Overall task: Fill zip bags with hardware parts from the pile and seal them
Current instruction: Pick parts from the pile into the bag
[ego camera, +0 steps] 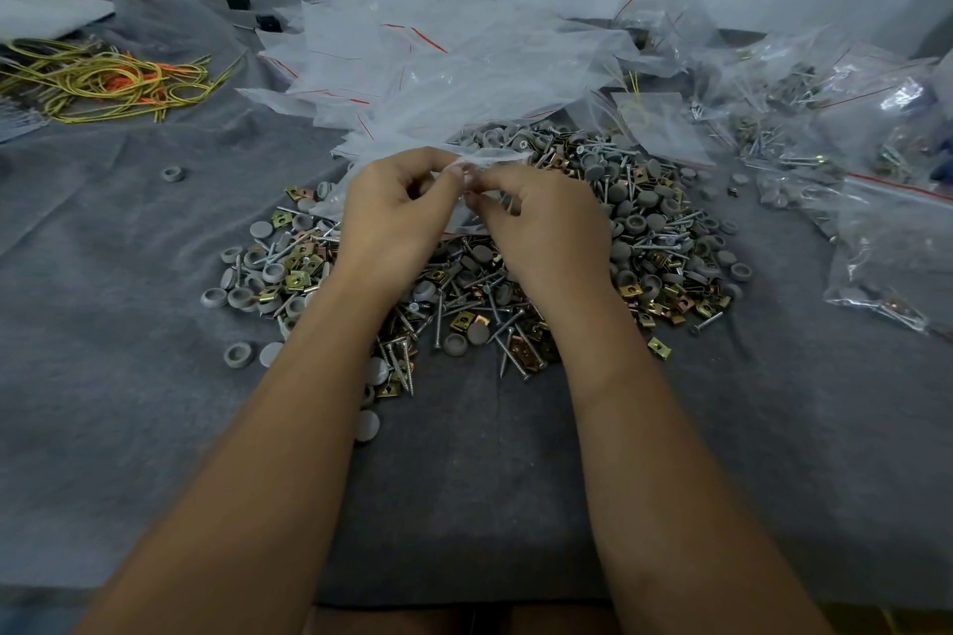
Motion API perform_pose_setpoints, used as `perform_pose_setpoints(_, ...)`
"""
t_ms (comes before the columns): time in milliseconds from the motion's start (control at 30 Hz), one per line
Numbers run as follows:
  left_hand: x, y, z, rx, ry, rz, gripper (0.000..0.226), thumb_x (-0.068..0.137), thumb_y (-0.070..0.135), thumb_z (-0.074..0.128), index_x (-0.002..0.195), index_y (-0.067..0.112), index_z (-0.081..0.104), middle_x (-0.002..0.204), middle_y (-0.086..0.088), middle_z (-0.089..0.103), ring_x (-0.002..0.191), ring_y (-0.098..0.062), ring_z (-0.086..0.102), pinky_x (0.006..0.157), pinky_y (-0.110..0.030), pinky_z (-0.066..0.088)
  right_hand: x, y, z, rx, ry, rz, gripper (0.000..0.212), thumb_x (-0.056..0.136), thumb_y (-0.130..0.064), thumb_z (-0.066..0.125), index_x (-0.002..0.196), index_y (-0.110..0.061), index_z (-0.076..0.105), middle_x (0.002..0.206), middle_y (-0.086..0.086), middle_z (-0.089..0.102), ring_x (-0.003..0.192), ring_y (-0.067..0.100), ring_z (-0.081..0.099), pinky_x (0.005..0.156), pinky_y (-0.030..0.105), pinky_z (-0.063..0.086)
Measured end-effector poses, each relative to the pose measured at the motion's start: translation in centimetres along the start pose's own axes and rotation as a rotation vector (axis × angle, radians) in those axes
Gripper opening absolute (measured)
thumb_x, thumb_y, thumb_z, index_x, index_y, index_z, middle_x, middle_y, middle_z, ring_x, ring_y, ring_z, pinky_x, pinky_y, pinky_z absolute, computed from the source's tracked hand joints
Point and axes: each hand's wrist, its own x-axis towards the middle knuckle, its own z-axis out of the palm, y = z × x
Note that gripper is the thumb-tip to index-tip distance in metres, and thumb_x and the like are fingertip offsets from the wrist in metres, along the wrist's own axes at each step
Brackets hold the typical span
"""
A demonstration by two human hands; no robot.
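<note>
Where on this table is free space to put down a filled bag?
Bare grey cloth lies left of the hardware pile, below the yellow cords, and also near the front edge between the forearms. Crowded: empty zip bags behind the pile and filled bags on the right.

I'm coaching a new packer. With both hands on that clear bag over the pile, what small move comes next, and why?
Probably spread the mouth of the clear plastic zip bag: the left hand and right hand pinch its top edge together, and it looks empty above the pile of screws, grey caps and brass clips.
</note>
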Motion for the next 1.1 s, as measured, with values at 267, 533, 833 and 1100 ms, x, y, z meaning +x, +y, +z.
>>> perform_pose_setpoints(267, 0.3, -1.0, 0.0, 0.005, 0.199, -0.072, 0.017, 0.097, 0.021, 0.054, 0.092, 0.024, 0.071, 0.043, 0.013, 0.040, 0.043, -0.004, 0.032, 0.045, -0.023, 0.029, 0.0, -0.1, -0.7, 0.131, 0.233, 0.043, 0.012, 0.093, -0.028, 0.063, 0.097, -0.024, 0.073, 0.053, -0.016, 0.047, 0.044, 0.002, 0.042, 0.043, 0.021, 0.029)
perform_pose_setpoints(533, 0.4, -1.3, -0.3, 0.022, 0.333, -0.089, 0.020, 0.097, 0.026, 0.050, 0.098, 0.023, 0.069, 0.040, 0.014, 0.038, 0.040, -0.005, 0.030, 0.046, -0.024, 0.027, 0.7, 1.2, -1.9, 0.016, 0.340, 0.338, 0.030, 0.089, -0.015, 0.056, 0.117, -0.022, 0.063, 0.112, 0.002, 0.056, 0.104, 0.020, 0.052, 0.082, 0.037, 0.046)
perform_pose_setpoints(833, 0.6, -1.5, -0.2, 0.033, 0.273, -0.094, 0.017, 0.098, 0.025, 0.051, 0.092, 0.023, 0.067, 0.059, 0.015, 0.050, 0.050, -0.004, 0.039, 0.052, -0.012, 0.035, 0.7, 2.3, -1.8, -0.238, 0.069, 0.417, 0.052, 0.092, -0.020, 0.052, 0.144, -0.020, 0.043, 0.147, 0.003, 0.042, 0.139, 0.025, 0.029, 0.113, 0.043, 0.021)
perform_pose_setpoints(1100, 0.5, -1.6, -0.1, 0.055, 0.215, -0.095, 0.018, 0.098, 0.024, 0.050, 0.095, 0.022, 0.068, 0.038, 0.016, 0.037, 0.039, -0.003, 0.031, 0.041, -0.018, 0.024, 0.7, 2.5, -1.5, -0.199, 0.102, 0.307, 0.034, 0.092, -0.008, 0.053, 0.123, -0.016, 0.066, 0.120, 0.004, 0.064, 0.125, 0.028, 0.038, 0.100, 0.040, 0.038)
